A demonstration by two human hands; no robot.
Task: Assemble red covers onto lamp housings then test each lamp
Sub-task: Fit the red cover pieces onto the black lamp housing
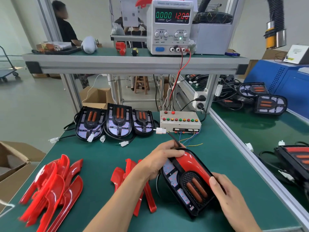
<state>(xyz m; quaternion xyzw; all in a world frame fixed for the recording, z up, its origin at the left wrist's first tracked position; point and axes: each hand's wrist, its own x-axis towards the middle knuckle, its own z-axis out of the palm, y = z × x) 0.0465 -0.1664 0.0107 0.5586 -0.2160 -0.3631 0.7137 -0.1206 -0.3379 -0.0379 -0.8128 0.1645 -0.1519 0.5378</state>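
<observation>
Right hand (229,198) was nearest, fingers curled over the lower right edge of the lamp (187,180), thumb pressing the red cover (195,163) down on that side. Left hand (160,159) gripped the lamp's top end, fingers wrapped round the edge where the cable exits. Lamp sat tilted on the green mat (103,158), front right of the bench.

Progress, as I judged it: cover on this lamp's right side looked seated or nearly so; left side was bare, board with small red dots exposed. Couldn't tell if the clips had latched. Its cable ran up toward the white plug (160,131) just beside the test box (180,121), so testing looked next. PSU (170,27) read 0.000 A at 12.00 V, so no draw.

Left to do: three bare housings (115,123) stood in a row at the back of the mat, no covers, plugs loose. Two stocks of loose covers were on the mat: a big pile (51,186) far left and a smaller one (127,178) partly under the left forearm. So early in the batch.

Lamp itself: black housing, glossy red cover curving down one side, mesh centre panel with two orange bars.
</observation>
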